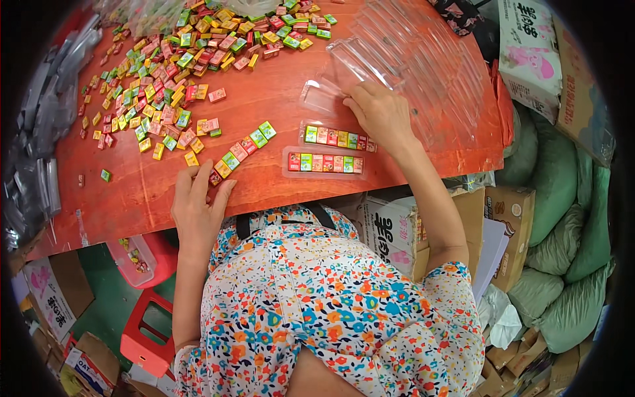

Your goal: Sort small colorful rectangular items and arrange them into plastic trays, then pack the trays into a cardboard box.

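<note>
A slanting row of small colourful boxes [241,153] lies on the red table, green, pink, yellow and red end to end. My left hand [200,202] has its thumb and fingertips closed around the row's near end. Farther right, my right hand [380,112] pinches the edge of an unfilled clear plastic tray [321,96] beside the stacked trays. Between my hands and nearer to me, a filled clear tray [324,163] holds a line of these boxes. Just behind it lies another filled tray [338,137], its right end partly under my right wrist.
A large heap of loose small boxes [172,86] spreads over the table's far left. Many clear trays [417,66] lie overlapped at the far right. Plastic packaging [40,132] lines the left edge. Cartons [529,59], green sacks [569,278] and a red stool [149,334] surround the table.
</note>
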The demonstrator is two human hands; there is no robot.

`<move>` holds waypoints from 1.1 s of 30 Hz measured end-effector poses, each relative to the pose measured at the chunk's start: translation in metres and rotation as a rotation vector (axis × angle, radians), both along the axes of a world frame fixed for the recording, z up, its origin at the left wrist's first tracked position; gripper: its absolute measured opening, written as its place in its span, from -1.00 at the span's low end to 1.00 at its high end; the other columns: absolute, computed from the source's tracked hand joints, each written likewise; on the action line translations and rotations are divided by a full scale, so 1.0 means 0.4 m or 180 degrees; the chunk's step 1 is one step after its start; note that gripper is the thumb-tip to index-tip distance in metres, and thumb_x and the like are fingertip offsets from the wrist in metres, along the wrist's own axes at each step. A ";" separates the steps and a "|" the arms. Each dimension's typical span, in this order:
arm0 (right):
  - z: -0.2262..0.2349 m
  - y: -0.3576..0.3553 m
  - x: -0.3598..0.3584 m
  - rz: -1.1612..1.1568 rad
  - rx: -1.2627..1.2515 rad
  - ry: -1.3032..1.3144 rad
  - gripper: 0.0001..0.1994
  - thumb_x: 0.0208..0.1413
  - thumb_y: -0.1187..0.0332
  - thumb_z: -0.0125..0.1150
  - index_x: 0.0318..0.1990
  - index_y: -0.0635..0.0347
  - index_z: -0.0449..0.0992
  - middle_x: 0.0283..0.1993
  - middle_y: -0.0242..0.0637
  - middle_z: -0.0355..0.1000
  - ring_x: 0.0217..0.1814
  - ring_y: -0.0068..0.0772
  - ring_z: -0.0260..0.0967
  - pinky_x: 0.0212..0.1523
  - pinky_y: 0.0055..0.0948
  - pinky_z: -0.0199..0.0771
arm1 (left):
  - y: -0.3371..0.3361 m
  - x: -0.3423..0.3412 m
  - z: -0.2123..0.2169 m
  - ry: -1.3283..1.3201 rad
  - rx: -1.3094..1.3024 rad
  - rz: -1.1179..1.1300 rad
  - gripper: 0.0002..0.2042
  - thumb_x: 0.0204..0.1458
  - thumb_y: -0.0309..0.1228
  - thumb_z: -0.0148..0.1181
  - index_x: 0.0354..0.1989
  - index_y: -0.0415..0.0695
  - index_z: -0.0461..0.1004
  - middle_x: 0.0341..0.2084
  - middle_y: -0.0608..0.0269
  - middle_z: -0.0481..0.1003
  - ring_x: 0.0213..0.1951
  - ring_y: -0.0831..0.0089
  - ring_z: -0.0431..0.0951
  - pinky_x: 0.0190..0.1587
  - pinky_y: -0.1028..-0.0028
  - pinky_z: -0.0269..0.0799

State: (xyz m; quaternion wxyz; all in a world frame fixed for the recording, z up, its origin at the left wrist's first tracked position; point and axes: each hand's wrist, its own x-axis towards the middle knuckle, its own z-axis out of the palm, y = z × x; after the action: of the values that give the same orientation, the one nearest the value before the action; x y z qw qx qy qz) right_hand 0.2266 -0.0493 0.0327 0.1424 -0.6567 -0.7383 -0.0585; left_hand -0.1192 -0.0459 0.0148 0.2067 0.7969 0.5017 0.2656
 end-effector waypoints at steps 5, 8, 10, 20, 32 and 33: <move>-0.003 0.007 0.006 0.0334 0.0067 -0.0029 -0.83 0.08 0.26 0.26 -0.22 0.08 0.59 -0.31 -0.34 0.49 -0.33 -0.20 0.49 -0.38 -0.25 0.48 | 0.000 -0.004 0.002 0.0040 0.0006 0.0007 -0.57 -0.02 -0.31 0.39 -0.02 -0.28 0.50 -0.21 0.10 0.44 -0.37 0.31 0.52 -0.45 0.42 0.49; -0.003 0.004 -0.006 0.0259 0.0180 0.0129 -0.82 0.07 0.27 0.28 -0.19 0.08 0.59 -0.26 -0.36 0.51 -0.29 -0.22 0.50 -0.34 -0.28 0.50 | -0.003 -0.008 0.002 0.0017 -0.0034 0.0049 -0.56 -0.03 -0.30 0.40 -0.01 -0.27 0.49 -0.20 0.09 0.43 -0.36 0.30 0.53 -0.45 0.41 0.50; 0.023 0.001 -0.023 0.0261 0.0207 0.0489 -0.76 0.06 0.28 0.30 -0.12 0.10 0.58 -0.16 -0.29 0.52 -0.18 -0.18 0.51 -0.25 -0.30 0.52 | -0.002 -0.007 0.006 0.0032 -0.0085 0.0127 -0.55 -0.03 -0.30 0.40 0.00 -0.26 0.49 -0.19 0.09 0.43 -0.36 0.29 0.53 -0.44 0.40 0.50; 0.049 0.100 -0.227 0.1613 -0.1036 0.0657 -0.57 0.00 0.30 0.32 0.07 0.09 0.48 0.04 -0.18 0.43 0.07 -0.04 0.39 0.04 -0.18 0.42 | 0.025 0.022 0.025 0.0267 -0.0240 -0.0066 -0.54 -0.07 -0.25 0.39 -0.01 -0.22 0.48 -0.20 0.10 0.42 -0.25 0.14 0.54 -0.28 0.23 0.49; 0.037 0.032 -0.242 0.1303 -0.0550 0.0668 -0.69 -0.02 0.29 0.33 -0.08 0.08 0.56 -0.19 -0.28 0.45 -0.15 -0.17 0.44 -0.16 -0.22 0.45 | 0.060 0.048 0.046 -0.0147 -0.0110 -0.0448 -0.71 -0.06 -0.42 0.36 -0.13 -0.20 0.56 -0.33 0.14 0.42 -0.37 0.18 0.53 -0.38 0.28 0.48; 0.048 0.021 -0.232 0.1106 -0.0511 0.0725 -0.70 -0.02 0.29 0.33 -0.10 0.07 0.57 -0.21 -0.28 0.45 -0.17 -0.17 0.44 -0.18 -0.23 0.45 | 0.074 0.065 0.052 -0.0159 -0.0104 -0.0512 -0.71 -0.06 -0.42 0.36 -0.13 -0.20 0.56 -0.33 0.14 0.42 -0.37 0.18 0.53 -0.38 0.28 0.48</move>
State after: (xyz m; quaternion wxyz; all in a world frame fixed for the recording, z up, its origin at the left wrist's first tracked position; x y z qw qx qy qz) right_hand 0.1337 -0.0408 0.0518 0.1800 -0.5312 -0.8218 0.1004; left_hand -0.0930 -0.0164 0.0356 0.2528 0.8242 0.4351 0.2598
